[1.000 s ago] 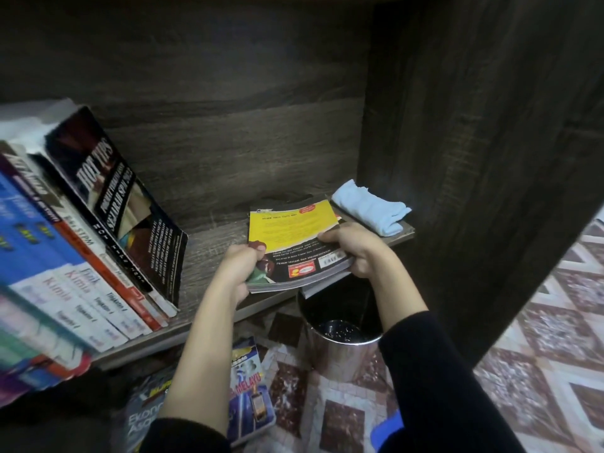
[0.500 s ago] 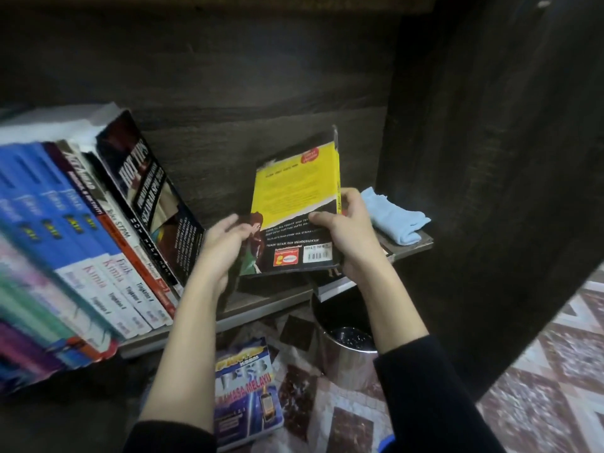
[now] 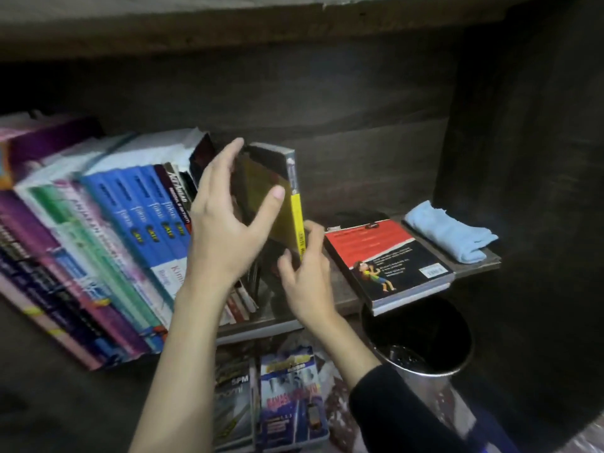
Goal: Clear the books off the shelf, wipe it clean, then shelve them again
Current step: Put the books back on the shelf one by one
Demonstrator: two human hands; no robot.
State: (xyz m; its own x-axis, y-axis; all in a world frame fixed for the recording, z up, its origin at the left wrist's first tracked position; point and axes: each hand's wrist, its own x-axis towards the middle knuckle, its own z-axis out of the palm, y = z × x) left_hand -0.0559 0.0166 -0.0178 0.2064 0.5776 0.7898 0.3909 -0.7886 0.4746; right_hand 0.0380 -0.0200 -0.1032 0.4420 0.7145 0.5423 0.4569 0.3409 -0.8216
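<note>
A yellow-spined book (image 3: 295,217) stands upright on the dark wooden shelf (image 3: 475,266), spine toward me, at the right end of a leaning row of books (image 3: 130,223). My left hand (image 3: 225,223) grips it across the cover, fingers over its far edge and thumb on the yellow face. My right hand (image 3: 307,276) pinches the lower part of the spine. To the right, a red and black book (image 3: 385,256) lies flat on another one, jutting past the shelf's front edge. A folded light blue cloth (image 3: 451,235) sits at the shelf's right end.
A shiny metal bin (image 3: 425,348) stands on the floor under the flat books. More books (image 3: 287,397) lie on the floor below the shelf. A dark side panel (image 3: 523,158) closes the shelf on the right.
The yellow book went from lying flat on the stack to being lifted, tilted and stood upright beside the leaning row. Both hands moved left with it, uncovering the red and black book.
</note>
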